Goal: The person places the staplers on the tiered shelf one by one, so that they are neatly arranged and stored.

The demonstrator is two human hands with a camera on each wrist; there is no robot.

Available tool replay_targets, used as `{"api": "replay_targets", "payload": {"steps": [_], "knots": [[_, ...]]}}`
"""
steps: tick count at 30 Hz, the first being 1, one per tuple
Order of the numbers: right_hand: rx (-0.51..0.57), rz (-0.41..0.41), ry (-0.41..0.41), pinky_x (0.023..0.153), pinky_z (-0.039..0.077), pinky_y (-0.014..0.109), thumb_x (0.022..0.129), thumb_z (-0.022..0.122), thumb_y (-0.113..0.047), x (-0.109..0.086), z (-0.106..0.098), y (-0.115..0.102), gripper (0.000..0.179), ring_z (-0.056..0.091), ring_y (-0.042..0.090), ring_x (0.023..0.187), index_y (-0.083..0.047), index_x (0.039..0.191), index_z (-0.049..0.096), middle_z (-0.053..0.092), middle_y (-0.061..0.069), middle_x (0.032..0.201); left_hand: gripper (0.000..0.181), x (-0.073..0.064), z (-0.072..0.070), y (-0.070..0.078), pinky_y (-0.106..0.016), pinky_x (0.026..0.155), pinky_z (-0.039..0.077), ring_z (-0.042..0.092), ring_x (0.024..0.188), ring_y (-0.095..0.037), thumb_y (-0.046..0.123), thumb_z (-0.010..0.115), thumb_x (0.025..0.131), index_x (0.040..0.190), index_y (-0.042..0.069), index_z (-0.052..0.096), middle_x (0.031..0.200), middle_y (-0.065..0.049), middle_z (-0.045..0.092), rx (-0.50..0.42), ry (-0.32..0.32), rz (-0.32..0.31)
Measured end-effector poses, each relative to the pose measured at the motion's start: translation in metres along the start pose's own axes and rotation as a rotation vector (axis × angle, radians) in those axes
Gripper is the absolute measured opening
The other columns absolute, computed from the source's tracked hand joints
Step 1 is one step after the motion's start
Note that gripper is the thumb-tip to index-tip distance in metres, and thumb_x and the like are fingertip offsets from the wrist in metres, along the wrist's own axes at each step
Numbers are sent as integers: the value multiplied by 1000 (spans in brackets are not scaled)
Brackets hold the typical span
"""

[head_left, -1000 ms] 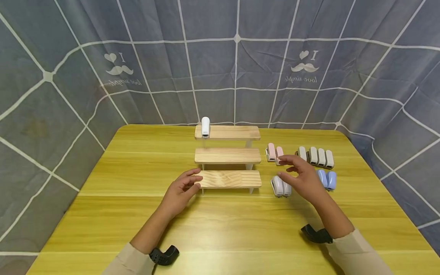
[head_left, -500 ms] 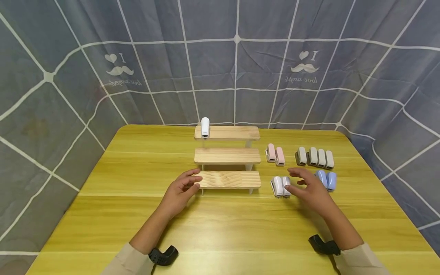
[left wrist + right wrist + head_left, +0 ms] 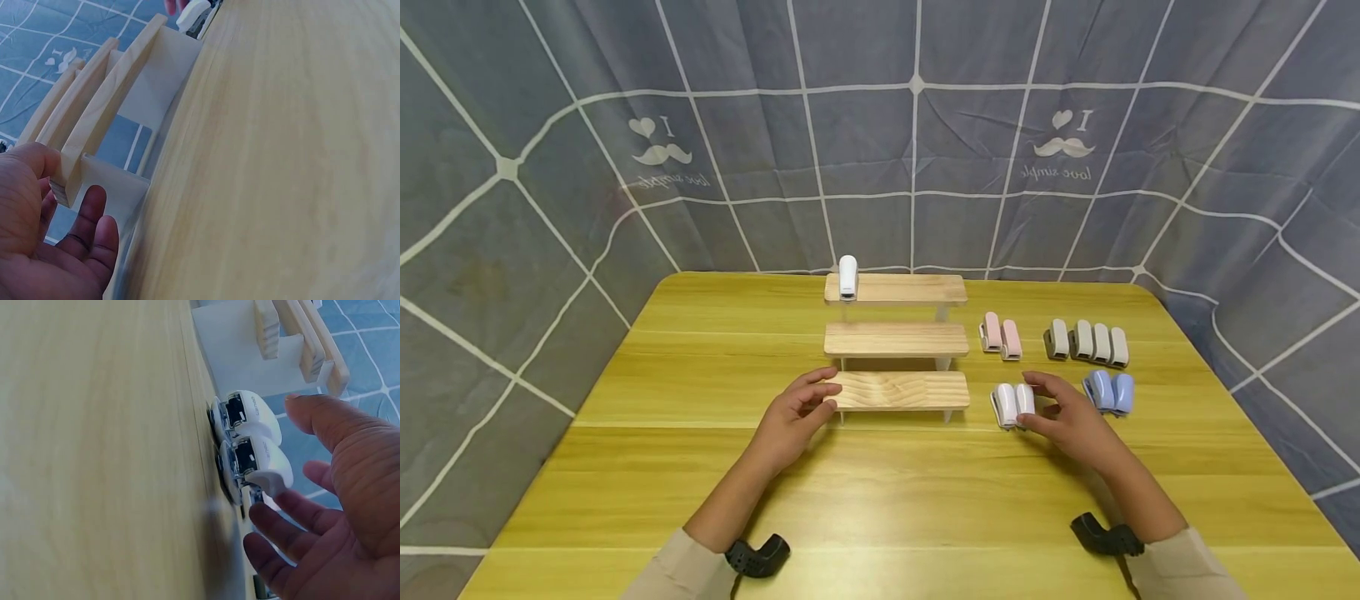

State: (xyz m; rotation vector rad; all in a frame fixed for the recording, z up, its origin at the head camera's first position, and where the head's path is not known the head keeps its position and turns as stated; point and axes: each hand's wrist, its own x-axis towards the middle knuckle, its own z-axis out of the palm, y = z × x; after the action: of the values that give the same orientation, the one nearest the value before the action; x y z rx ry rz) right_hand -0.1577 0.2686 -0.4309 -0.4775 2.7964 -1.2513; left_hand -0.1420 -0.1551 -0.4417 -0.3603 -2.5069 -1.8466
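A three-tier wooden display stand (image 3: 898, 391) with pale side supports stands mid-table. My left hand (image 3: 795, 415) holds the left end of its lowest shelf; in the left wrist view the thumb lies at the board's corner, with curled fingers (image 3: 94, 203) below it. One white mini stapler (image 3: 847, 277) sits on the left of the top shelf. Two more white mini staplers (image 3: 1004, 405) stand side by side right of the stand. My right hand (image 3: 1071, 421) is beside the right-hand one (image 3: 272, 464), fingertips right at it, the thumb spread apart from it.
Two pink staplers (image 3: 991, 331) stand behind the white pair. Further right are several grey-white staplers (image 3: 1082, 339) in a row and two blue staplers (image 3: 1122, 393) beyond my right hand. A grey checked curtain (image 3: 865, 150) surrounds the wooden table (image 3: 880, 508).
My right hand has moved from near the pink staplers, nearer and to the right, then in against the right-hand white stapler. The left hand has stayed at the stand.
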Motion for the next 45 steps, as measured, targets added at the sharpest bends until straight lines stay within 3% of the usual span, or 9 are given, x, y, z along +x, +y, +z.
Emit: {"api": "replay_targets", "payload": {"steps": [12,22,45], "knots": [[36,2,-65,94,47,53,91,75,-15,-3,0,6,69,52,43,124,5,146,39,54,25,135,23,-3,0,-2,-28,90,47,56,118,-21,13,64,98,118,5,71,143,0,53,-5,-3,2],[-47,-11,-60,94,47,56,90,76,-17,-2,0,10,69,55,44,121,4,146,41,53,26,137,22,-1,0,1,-28,89,49,57,115,-21,11,64,98,118,5,71,142,0,53,22,1,13],[-84,19,-49,95,45,58,89,77,-21,0,-1,6,65,52,44,122,1,142,46,53,25,137,23,1,-1,0,-27,87,49,58,113,-20,11,64,98,119,4,71,143,1,53,17,3,20]]}}
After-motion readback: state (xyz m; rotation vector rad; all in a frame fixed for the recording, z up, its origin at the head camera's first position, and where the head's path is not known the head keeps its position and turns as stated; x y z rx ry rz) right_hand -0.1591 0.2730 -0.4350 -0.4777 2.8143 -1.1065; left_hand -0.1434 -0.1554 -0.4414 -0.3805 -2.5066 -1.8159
